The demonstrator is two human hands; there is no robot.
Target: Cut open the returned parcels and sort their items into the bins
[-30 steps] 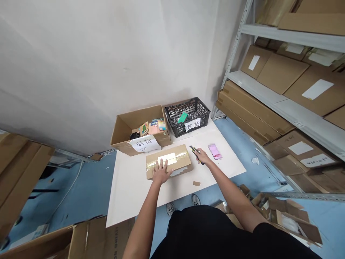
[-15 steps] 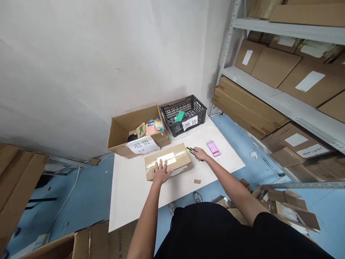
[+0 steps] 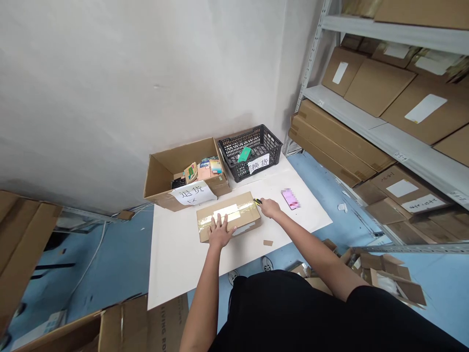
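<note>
A taped cardboard box (image 3: 205,226) with a white label lies on the white table (image 3: 172,264) in front of me. My left hand (image 3: 220,232) rests on its top near the front edge, palm down with fingers spread. In my right hand (image 3: 270,209) is a black and yellow utility knife (image 3: 258,201), gripped at the right end of the box. The knife's tip is at the box's right edge, by the tape; whether the blade is in the tape is too small to tell.
Behind stand an open carton (image 3: 161,198) of small packages and a black plastic crate (image 3: 238,173) with a green item (image 3: 244,154). To the right lie a phone with a pink screen (image 3: 290,198) and a small brown card (image 3: 268,242). Shelves (image 3: 351,110) hold cartons.
My right hand has turned slightly at the box's right end, so less of the utility knife shows. My left hand stays on the box, and the view has shifted a little.
</note>
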